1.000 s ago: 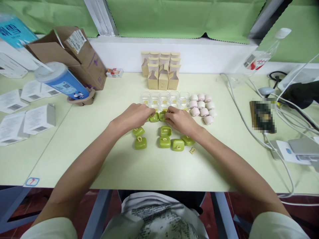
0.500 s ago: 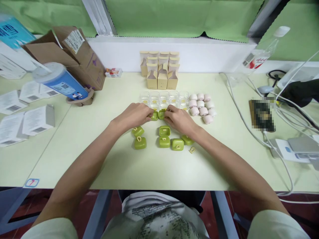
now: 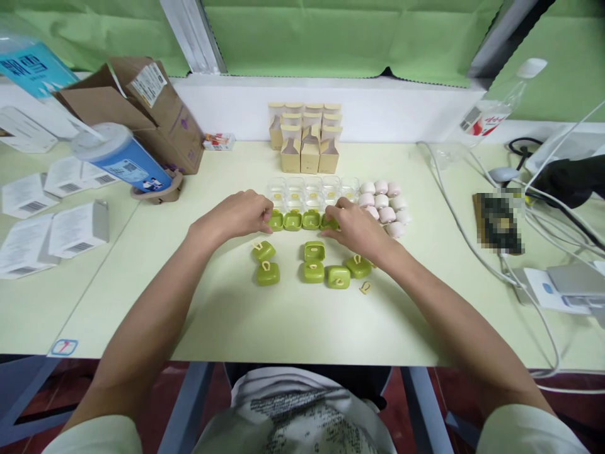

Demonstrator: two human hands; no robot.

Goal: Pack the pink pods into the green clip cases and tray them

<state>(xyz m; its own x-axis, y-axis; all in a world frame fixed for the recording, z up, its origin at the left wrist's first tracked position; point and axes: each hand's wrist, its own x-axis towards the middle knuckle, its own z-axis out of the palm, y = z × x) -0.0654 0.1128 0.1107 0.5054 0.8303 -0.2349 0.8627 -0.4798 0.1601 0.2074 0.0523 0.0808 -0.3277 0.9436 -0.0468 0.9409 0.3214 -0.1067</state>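
Pale green table [image 3: 302, 321] fills the view, backed by a white ledge. Far left on it, an open cardboard box [image 3: 146, 107], with a blue canister [image 3: 118, 157] lying on its side just in front. A clear plastic bottle [image 3: 491, 107] leans at far right above a tangle of white cables [image 3: 472, 239]. Both forearms reach in from the near edge. Left hand [image 3: 231, 217] and right hand [image 3: 359, 228] rest knuckles-up on the table, well apart, one at each end of a short row. Behind them, a stack of small tan cartons [image 3: 305, 135] stands against the ledge. In front of that lies a band of clear cases [image 3: 312, 188], and just right of these a cluster of pink round pieces [image 3: 385, 202]. The row of green cases [image 3: 301, 220] is four side by side, touching the near edge of the clear cases and lying between the two hands. Left fingers [image 3: 265, 217] are bent and held close together, tips against the left-end case. Right fingers [image 3: 338, 211] are also curled close, tips on the right-end case, thumb at its near side. Cannot tell whether either hand pinches its case or only presses it. The two middle cases sit untouched. Nearer the body, six loose green cases [image 3: 312, 271] lie scattered, under and between the wrists. A small tan loop [image 3: 364, 287] lies alone just right of them.
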